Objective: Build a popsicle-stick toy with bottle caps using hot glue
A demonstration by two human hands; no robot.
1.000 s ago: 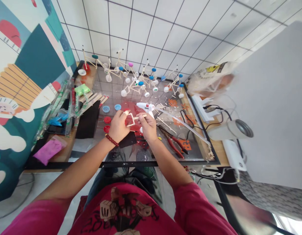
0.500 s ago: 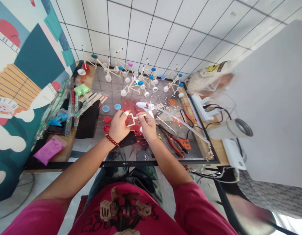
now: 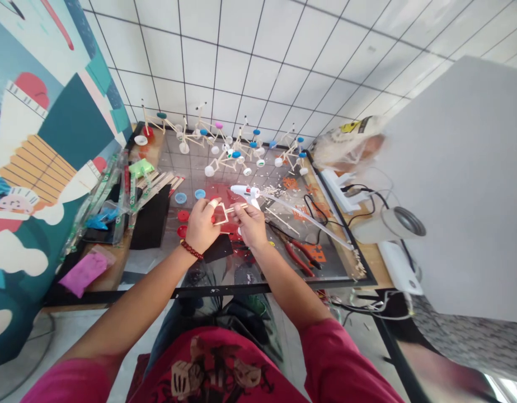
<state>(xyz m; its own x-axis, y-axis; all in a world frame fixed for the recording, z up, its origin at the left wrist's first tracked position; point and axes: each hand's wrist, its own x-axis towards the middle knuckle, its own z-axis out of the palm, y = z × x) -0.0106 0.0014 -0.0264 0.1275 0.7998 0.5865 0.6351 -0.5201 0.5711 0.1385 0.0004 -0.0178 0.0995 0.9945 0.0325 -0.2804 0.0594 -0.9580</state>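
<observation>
Near the middle of the table, my left hand (image 3: 202, 226) pinches a small frame of pale wooden sticks (image 3: 223, 219) by its left side. A red bead bracelet is on that wrist. My right hand (image 3: 252, 225) is closed on a short wooden stick (image 3: 237, 207), whose left end meets or nearly meets the frame's right side. Just behind my hands lies a white glue gun (image 3: 245, 193) with a long clear glue stick in its back. Red bottle caps (image 3: 183, 216) and blue caps (image 3: 181, 198) rest left of my left hand.
Several stick models with cap wheels (image 3: 236, 154) stand along the back. Red-handled pliers (image 3: 299, 258), a cable and wood scraps are at the right. Black sheets (image 3: 148, 219), packaged sticks and a pink packet (image 3: 85, 272) lie left. A power strip (image 3: 339, 190) sits far right.
The camera view has tilted, so the table sits slightly lower in the picture. Both hands still hold the wooden pieces, with the frame turned a little.
</observation>
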